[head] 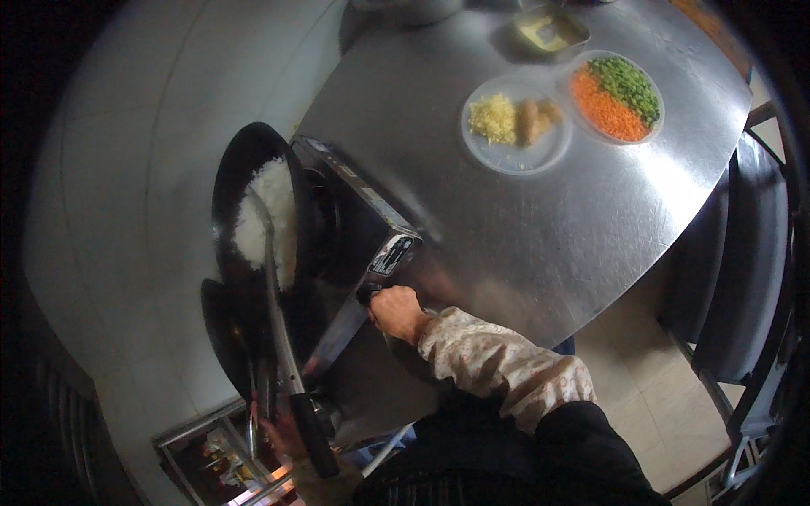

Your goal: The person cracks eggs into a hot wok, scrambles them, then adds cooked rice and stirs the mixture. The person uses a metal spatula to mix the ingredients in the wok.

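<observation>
My right hand (397, 311) is closed around a black knob or handle (368, 293) at the front of a gas stove (354, 329), just below its label. On the stove stands a black wok (229, 171) with white rice (278, 190) in it. A metal spatula (278, 335) rests with its head in the rice, and its black handle points towards me. Dim and partly hidden behind that handle is my left hand (286, 436); whether it grips anything is unclear. A second dark pan (218, 329) sits beside the wok.
The steel table (474, 221) bears a clear lid or dish (512, 166) with minced yellow food and brown pieces. Near it are a round container (610, 138) of diced orange and green vegetables and a dish with yellow contents (550, 35). A black chair (753, 253) stands right; a tiled wall (126, 190) rises left.
</observation>
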A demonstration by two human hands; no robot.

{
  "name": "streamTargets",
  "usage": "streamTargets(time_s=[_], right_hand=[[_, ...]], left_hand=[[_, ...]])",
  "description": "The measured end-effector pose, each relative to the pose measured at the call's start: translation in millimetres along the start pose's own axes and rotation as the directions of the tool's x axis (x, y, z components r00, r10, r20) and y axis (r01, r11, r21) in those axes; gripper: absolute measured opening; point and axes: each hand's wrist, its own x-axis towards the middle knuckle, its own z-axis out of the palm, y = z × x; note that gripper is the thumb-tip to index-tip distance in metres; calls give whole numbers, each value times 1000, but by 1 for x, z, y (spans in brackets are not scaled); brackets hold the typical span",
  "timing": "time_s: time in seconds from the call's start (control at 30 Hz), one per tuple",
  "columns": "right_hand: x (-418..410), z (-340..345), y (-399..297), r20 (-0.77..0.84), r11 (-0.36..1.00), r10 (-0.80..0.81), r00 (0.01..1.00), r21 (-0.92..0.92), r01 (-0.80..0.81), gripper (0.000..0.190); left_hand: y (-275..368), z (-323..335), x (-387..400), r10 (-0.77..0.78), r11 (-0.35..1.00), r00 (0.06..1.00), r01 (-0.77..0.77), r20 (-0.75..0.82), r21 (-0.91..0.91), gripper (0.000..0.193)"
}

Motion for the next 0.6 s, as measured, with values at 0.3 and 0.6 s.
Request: streamTargets(time_s=[0.3, 0.6], right_hand=[[-1, 8, 1, -90, 1000, 14, 996, 9, -14, 11], [0, 7, 3, -56, 999, 16, 998, 34, -15, 21]], left_hand=[[-9, -11, 0, -1, 993, 997, 10, 75, -117, 49], [-14, -13, -4, -105, 960, 992, 82, -74, -269, 53]])
